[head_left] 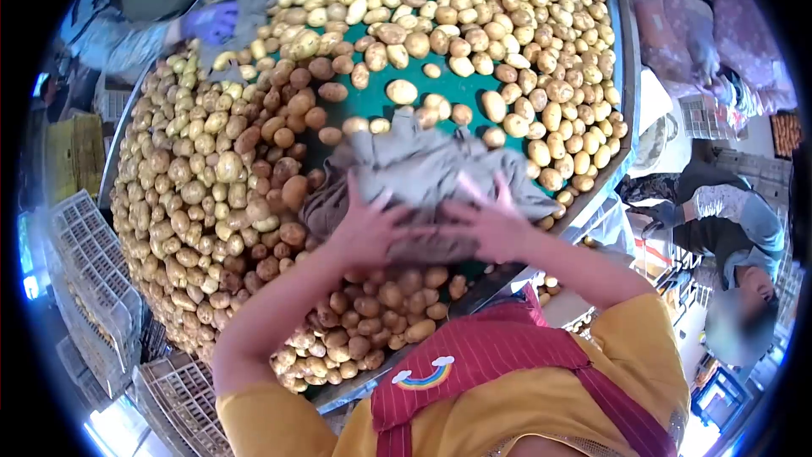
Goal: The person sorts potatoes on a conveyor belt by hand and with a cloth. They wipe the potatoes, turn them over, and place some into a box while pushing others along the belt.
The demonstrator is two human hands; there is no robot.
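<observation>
A crumpled grey cloth [406, 156] lies bunched on the green tabletop [372, 106] among the potatoes [194, 178]. My left hand [365, 224] rests on the near left part of the cloth, fingers spread. My right hand [489, 222] presses on its near right part, with the fingers apart too. The fingertips of the two hands nearly meet in the middle. Some potatoes sit against the cloth's far edge, and others lie just below my wrists. What is under the cloth is hidden.
At the upper left, a co-worker's purple-gloved hand [211, 23] is by another grey cloth [254, 0]. Plastic crates [93, 271] stand along the left. A metal rim [628, 59] bounds the table's right side. Another person [732, 220] bends at the right, near pink mesh sacks [668, 25].
</observation>
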